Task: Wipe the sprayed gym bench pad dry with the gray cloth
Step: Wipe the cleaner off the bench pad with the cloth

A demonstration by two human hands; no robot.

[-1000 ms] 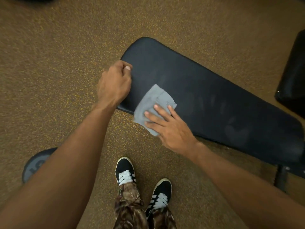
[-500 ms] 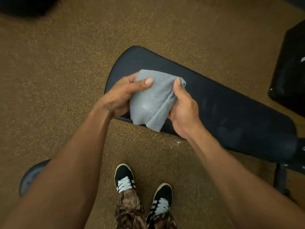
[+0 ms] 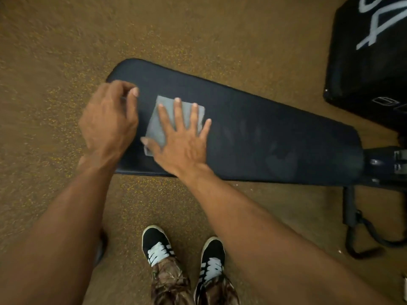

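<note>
Mid-frame, bench pad: black bench pad [image 3: 253, 137] runs from centre left to the right edge; its near-left part is covered by both hands.
Cloth location: gray cloth [image 3: 168, 105] lies flat on the pad's left part, folded to a rough rectangle. Its lower right portion is hidden under the palm.
Right hand: right hand [image 3: 182, 146] lies flat on the cloth, fingers straight and spread, thumb out to the left; nothing is gripped.
Left hand: left hand [image 3: 108, 124] sits over the pad's left end, just beside the cloth, with the fingers curled and motion-blurred. Whether it grips or even touches the pad edge cannot be determined.
Pad surface: faint dull smears right of the cloth, hard to make out.
Bench frame: dark metal frame [image 3: 378, 164] at the right edge, cut off by the picture border.
Second pad: black pad [image 3: 363, 69] in the upper right corner, cropped. It carries white markings — partial and not legible.
Hidden item: dark object [image 3: 102, 245] behind the left forearm, mostly concealed and not identifiable.
Lower frame: black shoes [image 3: 158, 245] with white laces, on a brown speckled floor [image 3: 66, 51].
</note>
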